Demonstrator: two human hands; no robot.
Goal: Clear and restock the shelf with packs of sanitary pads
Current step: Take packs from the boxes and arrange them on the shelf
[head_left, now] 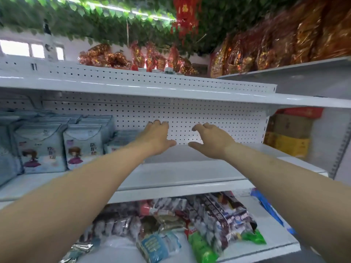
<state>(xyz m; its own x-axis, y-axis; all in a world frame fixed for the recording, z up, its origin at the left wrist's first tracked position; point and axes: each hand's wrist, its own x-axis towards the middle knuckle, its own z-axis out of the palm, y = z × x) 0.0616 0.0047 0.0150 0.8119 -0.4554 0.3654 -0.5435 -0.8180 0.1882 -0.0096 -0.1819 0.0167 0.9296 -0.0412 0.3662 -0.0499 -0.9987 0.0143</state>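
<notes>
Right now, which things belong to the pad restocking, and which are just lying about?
Job: pale blue sanitary pad packs, white metal middle shelf, left hand, right hand, both holding nothing.
Just there: mixed snack bags below, red-gold foil packs, yellow cardboard box, green leaf garland.

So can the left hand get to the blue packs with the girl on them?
Probably yes. The left hand is empty, over the bare part of the shelf, with the blue packs standing just to its left. Nothing sits between them, so a sideways reach should get the nearest one.

Leafy ceiling (106,29), strip light (141,13), bright windows (16,48)
</notes>
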